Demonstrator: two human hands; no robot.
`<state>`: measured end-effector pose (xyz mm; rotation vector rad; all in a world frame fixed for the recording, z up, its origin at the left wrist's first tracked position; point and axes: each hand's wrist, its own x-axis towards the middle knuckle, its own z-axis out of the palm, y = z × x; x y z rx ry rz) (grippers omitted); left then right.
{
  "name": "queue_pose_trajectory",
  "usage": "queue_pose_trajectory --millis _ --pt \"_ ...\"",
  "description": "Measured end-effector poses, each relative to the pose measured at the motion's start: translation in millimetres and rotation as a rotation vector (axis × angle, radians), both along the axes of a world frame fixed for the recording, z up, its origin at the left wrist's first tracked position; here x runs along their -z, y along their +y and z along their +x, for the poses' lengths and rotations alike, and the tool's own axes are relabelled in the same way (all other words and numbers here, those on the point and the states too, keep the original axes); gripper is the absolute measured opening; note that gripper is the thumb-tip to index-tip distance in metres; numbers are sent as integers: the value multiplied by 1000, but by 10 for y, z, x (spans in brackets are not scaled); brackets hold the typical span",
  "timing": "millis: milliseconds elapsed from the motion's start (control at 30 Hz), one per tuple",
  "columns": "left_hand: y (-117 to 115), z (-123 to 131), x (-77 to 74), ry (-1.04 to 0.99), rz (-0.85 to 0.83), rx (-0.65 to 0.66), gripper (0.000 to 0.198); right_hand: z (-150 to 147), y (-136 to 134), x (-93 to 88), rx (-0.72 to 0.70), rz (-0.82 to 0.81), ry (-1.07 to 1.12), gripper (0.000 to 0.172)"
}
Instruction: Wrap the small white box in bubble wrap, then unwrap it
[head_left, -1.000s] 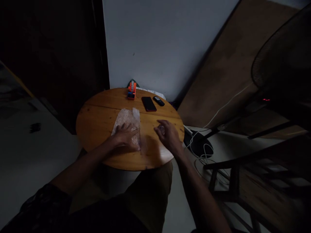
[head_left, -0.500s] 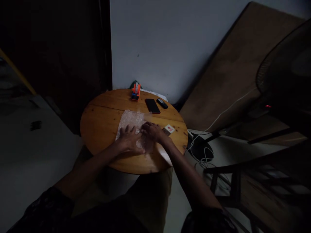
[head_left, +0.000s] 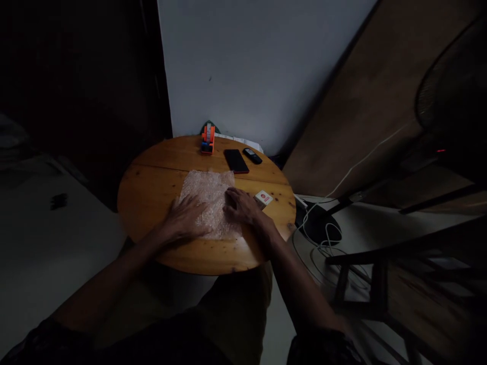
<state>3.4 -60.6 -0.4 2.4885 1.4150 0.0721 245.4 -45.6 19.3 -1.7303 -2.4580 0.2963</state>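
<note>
A sheet of bubble wrap (head_left: 213,197) lies flat on the round wooden table (head_left: 152,192). My left hand (head_left: 186,217) rests open on its left part, fingers spread. On the sheet's right edge lies my right hand (head_left: 243,205), its fingers a little bent but apart, with nothing seen in them. Just right of that hand is a small white box with a red mark (head_left: 263,198). Beyond the sheet are a dark phone with a reddish edge (head_left: 236,161) and a small keypad phone (head_left: 252,155).
An orange tape dispenser (head_left: 208,139) stands at the table's far edge by the wall (head_left: 243,66). To the right are a fan (head_left: 452,86), loose white cables (head_left: 327,243) and a wooden chair (head_left: 376,284). A brown board (head_left: 353,111) leans there too.
My hands have moved apart, the left one to the left. More of the bubble wrap shows between them, spread flatter. The view has shifted slightly.
</note>
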Motion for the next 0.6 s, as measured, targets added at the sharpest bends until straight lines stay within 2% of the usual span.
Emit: queue_pose_trajectory --millis 100,200,300,400,533,600 --pt "-49 107 -101 -14 58 12 76 -17 -50 84 25 37 33 61" --pt "-91 330 -178 -75 81 94 68 -22 -65 150 32 62 46 61" --pt "-102 517 -140 -99 18 118 78 7 -36 205 24 76 53 60" --pt "-90 579 -44 -72 -35 121 92 55 -24 228 -19 82 62 56" --pt "-84 553 6 -80 -53 154 91 121 -134 117 -79 165 42 47" --pt "-88 543 3 -88 -48 161 88 178 -208 11 -1 292 31 45"
